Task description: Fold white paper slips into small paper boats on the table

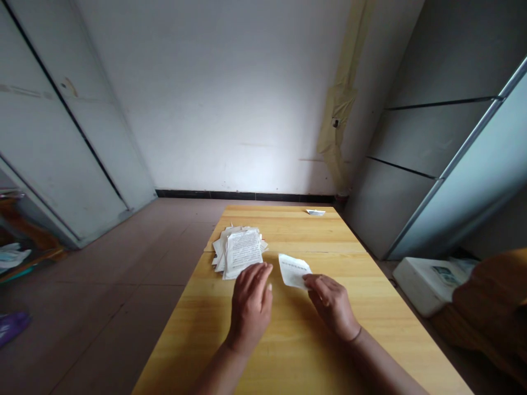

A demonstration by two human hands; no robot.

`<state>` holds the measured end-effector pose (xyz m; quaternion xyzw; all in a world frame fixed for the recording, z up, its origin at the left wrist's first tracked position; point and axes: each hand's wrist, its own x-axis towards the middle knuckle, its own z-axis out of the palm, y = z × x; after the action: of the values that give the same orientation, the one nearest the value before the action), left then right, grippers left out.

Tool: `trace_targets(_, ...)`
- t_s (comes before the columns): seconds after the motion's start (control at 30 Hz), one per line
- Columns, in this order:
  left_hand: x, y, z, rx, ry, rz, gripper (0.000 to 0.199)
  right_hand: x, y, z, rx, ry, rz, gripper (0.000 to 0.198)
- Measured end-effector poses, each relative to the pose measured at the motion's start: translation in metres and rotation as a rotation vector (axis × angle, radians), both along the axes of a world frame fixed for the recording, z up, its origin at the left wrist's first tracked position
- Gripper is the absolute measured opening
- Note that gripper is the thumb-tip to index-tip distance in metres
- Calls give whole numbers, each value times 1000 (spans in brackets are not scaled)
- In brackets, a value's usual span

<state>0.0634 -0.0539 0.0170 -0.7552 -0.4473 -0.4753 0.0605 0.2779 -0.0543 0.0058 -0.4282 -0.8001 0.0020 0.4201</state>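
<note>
My right hand [331, 302] pinches the lower right edge of a small white sheet of paper [294, 270] with a line of print on it. The sheet is tilted a little above the wooden table [288, 351]. My left hand [251, 299] holds nothing; its fingers are stretched forward and the thumb stands slightly apart. Just beyond its fingertips lies a loose stack of printed papers [242, 249], the sheets turned at different angles. Whether the left fingertips touch the nearest sheet, I cannot tell.
A small folded white paper [315, 212] lies at the table's far edge. Grey cabinets [411, 131] stand on the right, with a white box [428, 282] on the floor beside the table. A purple shoe-like item [14, 326] is at far left.
</note>
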Motion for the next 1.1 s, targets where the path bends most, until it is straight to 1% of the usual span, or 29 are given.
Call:
trace_targets(0.1, 13, -20, -10, -133, 141, -143, 56, -2, -17, 3, -45, -155, 145, 21)
trace_targets(0.17, 18, -28, -20, -244, 209, -244, 52, -4, -30, 2, -90, -192, 204, 19)
trace_targets(0.2, 19, -30, -25, -299, 209, -258, 48, -3, -35, 1, -118, -189, 221, 18)
trace_targets(0.3, 18, -32, -33, -378, 206, -305, 36, 3, -46, -3, -221, -121, 257, 14)
trace_targets(0.37, 16, -31, -34, -406, 186, -326, 30, 9, -48, -6, -297, -43, 266, 13)
trace_targets(0.43, 15, -29, -31, -436, 149, -338, 26, 14, -47, -8, -393, 65, 232, 13)
trace_targets(0.53, 15, -24, -28, -502, 81, -311, 23, 16, -40, -11, -574, 229, 156, 15)
trace_targets(0.6, 18, -18, -27, -560, 49, -242, 20, 12, -31, -12, -659, 291, 108, 18)
trace_targets(0.67, 21, -10, -26, -633, 35, -127, 20, 7, -19, -13, -672, 332, 29, 20)
trace_targets(0.7, 23, -6, -25, -685, 22, -64, 19, 4, -13, -14, -666, 350, -42, 22)
trace_targets(0.73, 25, -2, -24, -733, 2, -32, 17, 1, -7, -14, -673, 359, -96, 24)
trace_targets(0.8, 29, 3, -23, -793, -50, 7, 27, -2, 2, -15, -672, 409, -149, 34)
trace_targets(0.83, 30, 4, -23, -806, -66, 17, 34, -2, 6, -16, -674, 449, -139, 39)
trace_targets(0.93, 31, 2, -28, -778, -95, 43, 45, 2, 9, -15, -702, 536, -17, 48)
trace_targets(1.0, 31, 0, -33, -720, -104, 35, 47, 5, 8, -15, -714, 495, 33, 47)
trace_targets(1.03, 30, -1, -36, -686, -104, 24, 48, 6, 7, -15, -704, 444, 22, 44)
trace_targets(1.1, 30, -2, -41, -621, -89, 8, 47, 6, 6, -16, -658, 322, -54, 36)
